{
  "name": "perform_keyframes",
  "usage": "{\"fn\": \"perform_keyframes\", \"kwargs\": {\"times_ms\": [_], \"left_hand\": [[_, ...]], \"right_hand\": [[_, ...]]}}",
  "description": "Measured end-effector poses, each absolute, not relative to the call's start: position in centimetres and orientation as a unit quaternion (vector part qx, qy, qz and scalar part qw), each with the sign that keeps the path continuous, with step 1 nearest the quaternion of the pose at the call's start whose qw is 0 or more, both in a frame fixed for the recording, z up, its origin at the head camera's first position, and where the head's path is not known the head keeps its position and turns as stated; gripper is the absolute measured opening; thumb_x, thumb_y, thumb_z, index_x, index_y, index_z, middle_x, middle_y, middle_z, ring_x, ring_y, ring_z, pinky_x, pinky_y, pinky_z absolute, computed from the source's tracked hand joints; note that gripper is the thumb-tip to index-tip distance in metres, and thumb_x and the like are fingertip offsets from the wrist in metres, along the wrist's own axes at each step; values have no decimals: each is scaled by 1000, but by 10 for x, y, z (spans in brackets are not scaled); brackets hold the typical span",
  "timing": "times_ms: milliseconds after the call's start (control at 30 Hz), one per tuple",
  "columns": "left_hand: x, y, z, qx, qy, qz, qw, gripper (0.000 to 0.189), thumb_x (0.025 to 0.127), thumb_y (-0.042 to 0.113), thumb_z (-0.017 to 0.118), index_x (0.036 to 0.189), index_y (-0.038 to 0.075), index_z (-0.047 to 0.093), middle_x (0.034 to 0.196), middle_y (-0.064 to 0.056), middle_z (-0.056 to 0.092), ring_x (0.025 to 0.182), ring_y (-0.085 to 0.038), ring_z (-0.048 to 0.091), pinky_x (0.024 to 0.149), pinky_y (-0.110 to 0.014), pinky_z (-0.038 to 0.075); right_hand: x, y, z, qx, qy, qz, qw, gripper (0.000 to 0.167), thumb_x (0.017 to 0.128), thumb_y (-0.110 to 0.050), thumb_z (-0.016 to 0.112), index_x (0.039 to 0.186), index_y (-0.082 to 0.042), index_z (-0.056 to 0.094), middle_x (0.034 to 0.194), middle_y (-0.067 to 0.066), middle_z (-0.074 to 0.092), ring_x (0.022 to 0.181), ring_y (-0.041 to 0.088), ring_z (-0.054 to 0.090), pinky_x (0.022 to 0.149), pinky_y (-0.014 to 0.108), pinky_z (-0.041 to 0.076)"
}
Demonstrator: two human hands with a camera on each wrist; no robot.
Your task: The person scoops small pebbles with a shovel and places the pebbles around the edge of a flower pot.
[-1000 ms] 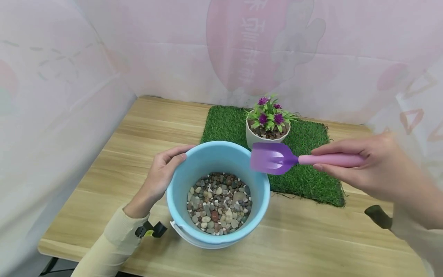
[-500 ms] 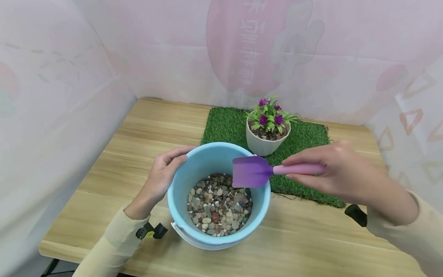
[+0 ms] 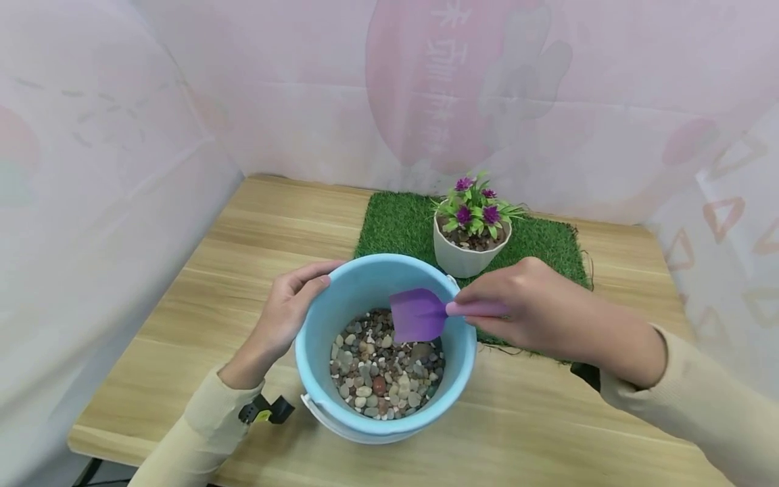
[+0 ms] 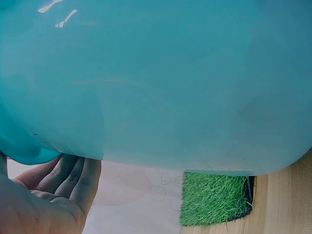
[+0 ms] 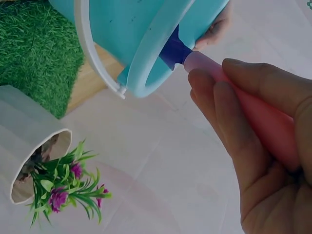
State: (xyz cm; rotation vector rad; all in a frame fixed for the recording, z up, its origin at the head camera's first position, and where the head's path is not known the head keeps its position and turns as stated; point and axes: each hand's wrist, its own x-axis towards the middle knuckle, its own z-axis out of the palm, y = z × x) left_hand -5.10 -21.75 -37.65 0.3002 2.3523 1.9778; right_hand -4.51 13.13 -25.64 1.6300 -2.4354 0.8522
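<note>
A light blue bucket [image 3: 310, 379] with pebbles [image 3: 389, 385] in its bottom stands on the table. My left hand [image 3: 285, 308] holds its rim at the left, thumb on the rim and fingers along the outer wall, as the left wrist view shows. A small shovel [image 3: 420, 315] with a purple blade and pink handle is in my right hand [image 3: 523, 308]. Thumb and fingers grip the pink handle [image 5: 253, 109] in the right wrist view. The blade is inside the bucket's opening, above the pebbles at the right; whether it touches them I cannot tell.
Behind the bucket, a white pot [image 3: 465, 259] with purple flowers [image 3: 477, 206] stands on a green grass mat [image 3: 395, 223]. The bucket's white bail handle [image 3: 328, 423] hangs down in front. A wooden table [image 3: 201, 291] lies beneath, with printed cloth walls [image 3: 292, 122] around it.
My right hand has carried the shovel leftward and down, from over the bucket's right rim into its opening. My left hand stays on the rim.
</note>
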Motion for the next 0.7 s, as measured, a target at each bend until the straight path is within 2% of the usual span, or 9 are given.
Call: {"fn": "perform_keyframes", "kwargs": {"times_ms": [133,267,500,700], "left_hand": [[-50,-218,-377,97,763,638,27,37,112,18,48,140,3,66,135,-22,69,100,-18,79,80,-39,71],[-50,-219,-378,101,765,636,25,37,112,18,48,140,3,66,136,-22,69,100,-18,79,80,-39,71],[-51,-219,-378,107,764,637,21,36,112,17,48,140,3,66,134,-22,70,101,-20,79,81,-40,71],[-51,-219,-378,102,763,638,23,37,112,17,47,139,3,66,135,-21,70,102,-19,78,82,-39,70]], "right_hand": [[-45,125,-258,527,-806,270,11,18,92,2,77,106,-8,82,94,-3,81,75,-4,70,66,7,58],[-45,120,-260,518,-814,262,-25,15,95,-2,75,107,-8,82,95,-2,82,77,-2,73,67,9,60],[-47,113,-268,516,-818,245,-63,9,96,-4,75,101,-8,81,91,-2,81,76,-3,72,65,10,60],[-48,105,-276,519,-811,248,-104,13,93,1,76,104,-3,81,97,4,83,85,8,79,72,8,61]]}}
